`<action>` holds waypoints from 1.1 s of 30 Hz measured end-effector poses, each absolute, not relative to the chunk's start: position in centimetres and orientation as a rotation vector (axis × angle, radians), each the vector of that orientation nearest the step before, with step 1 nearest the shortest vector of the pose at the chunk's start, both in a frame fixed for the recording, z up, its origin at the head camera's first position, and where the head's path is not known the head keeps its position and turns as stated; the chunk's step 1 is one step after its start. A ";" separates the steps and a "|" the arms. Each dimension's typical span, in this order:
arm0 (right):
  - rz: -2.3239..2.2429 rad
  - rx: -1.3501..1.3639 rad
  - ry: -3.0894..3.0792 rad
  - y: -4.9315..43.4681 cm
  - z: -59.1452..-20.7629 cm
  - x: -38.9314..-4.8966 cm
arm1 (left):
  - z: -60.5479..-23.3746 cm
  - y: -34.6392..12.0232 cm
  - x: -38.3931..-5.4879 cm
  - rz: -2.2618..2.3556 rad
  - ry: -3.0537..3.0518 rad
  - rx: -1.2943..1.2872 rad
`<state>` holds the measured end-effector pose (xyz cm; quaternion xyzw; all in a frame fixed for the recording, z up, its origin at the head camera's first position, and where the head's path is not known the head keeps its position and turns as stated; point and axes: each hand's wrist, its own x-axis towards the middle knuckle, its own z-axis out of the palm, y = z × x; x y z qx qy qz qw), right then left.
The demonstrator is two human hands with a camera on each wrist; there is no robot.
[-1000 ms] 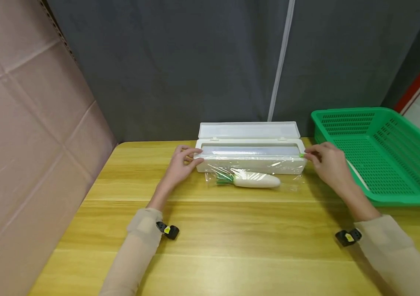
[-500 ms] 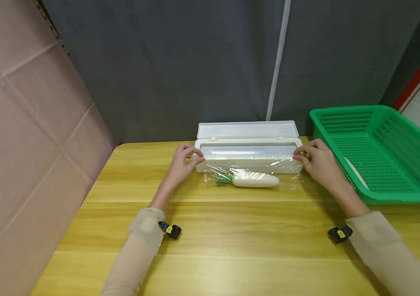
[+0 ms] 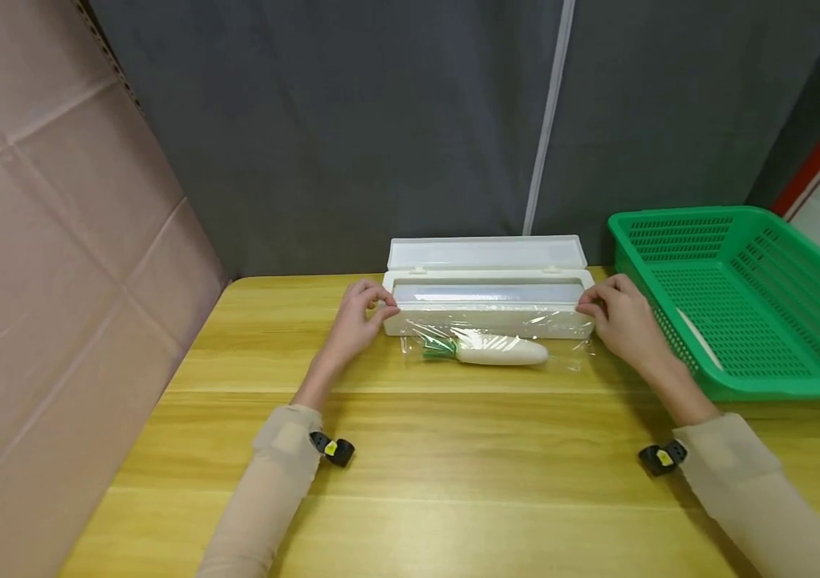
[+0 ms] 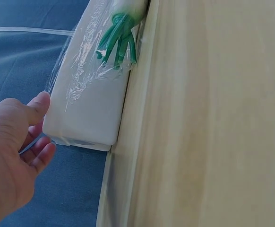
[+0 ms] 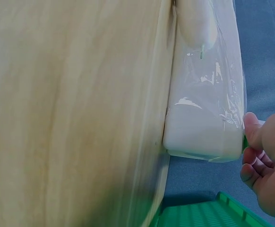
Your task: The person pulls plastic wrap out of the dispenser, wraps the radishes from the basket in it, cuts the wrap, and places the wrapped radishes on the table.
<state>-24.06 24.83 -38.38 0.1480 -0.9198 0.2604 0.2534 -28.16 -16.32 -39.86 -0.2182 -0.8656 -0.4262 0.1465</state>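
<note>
A white radish [image 3: 502, 350] with green stems lies under a sheet of clear cling film [image 3: 569, 353] on the table. Behind it stands a white cling film box [image 3: 489, 324], lid up, with a roll inside. My left hand [image 3: 355, 323] holds the box's left end, thumb and forefinger at its top front edge. At the right end, my right hand [image 3: 621, 323] pinches a small green slide cutter [image 5: 244, 142], mostly hidden by the fingers. In the left wrist view, the film drapes over the radish's green stems [image 4: 118, 40].
To the right stands a green plastic basket [image 3: 749, 392] with a long white thing [image 3: 699, 339] in it. A dark grey curtain [image 3: 345, 144] hangs behind the wooden table [image 3: 453, 474]. Pink cloth [image 3: 56, 281] covers the left side.
My right hand has shifted slightly left along the box's front edge, and its fingers now cover the green cutter. My left forefinger and thumb have come closer together. Radish and box stay put.
</note>
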 end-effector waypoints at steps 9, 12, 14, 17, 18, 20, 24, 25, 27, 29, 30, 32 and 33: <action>0.669 0.464 -2.469 25.1 -38.8 -23.7 | -39.9 -16.3 -27.9 -1.182 -2.493 -0.672; 0.664 0.478 -2.462 25.1 -38.8 -23.5 | -39.9 -16.3 -27.8 -1.173 -2.479 -0.689; 0.668 0.485 -2.458 25.2 -38.7 -23.4 | -39.9 -16.3 -27.8 -1.171 -2.468 -0.700; 0.671 0.488 -2.466 25.2 -38.6 -23.3 | -39.9 -16.4 -27.7 -1.181 -2.464 -0.713; 0.673 0.488 -2.472 25.2 -38.5 -23.2 | -39.9 -16.4 -27.6 -1.187 -2.466 -0.715; 0.677 0.488 -2.488 25.2 -38.4 -23.1 | -40.0 -16.5 -27.5 -1.200 -2.470 -0.721; 0.688 0.533 -2.489 25.2 -38.4 -22.9 | -40.0 -16.5 -27.2 -1.210 -2.479 -0.761; 0.685 0.554 -2.481 25.2 -38.4 -22.9 | -40.0 -16.5 -27.1 -1.212 -2.480 -0.773; 0.678 0.600 -2.454 25.3 -38.5 -22.9 | -39.9 -16.5 -26.9 -1.217 -2.487 -0.791; 0.666 0.631 -2.430 25.4 -38.6 -22.8 | -39.8 -16.5 -26.8 -1.233 -2.496 -0.793; 0.664 0.637 -2.422 25.4 -38.6 -22.7 | -39.8 -16.5 -26.7 -1.251 -2.499 -0.788; 0.668 0.637 -2.414 25.5 -38.7 -22.7 | -39.7 -16.5 -26.6 -1.295 -2.508 -0.775; 0.670 0.634 -2.414 25.5 -38.7 -22.6 | -39.8 -16.5 -26.5 -1.316 -2.513 -0.768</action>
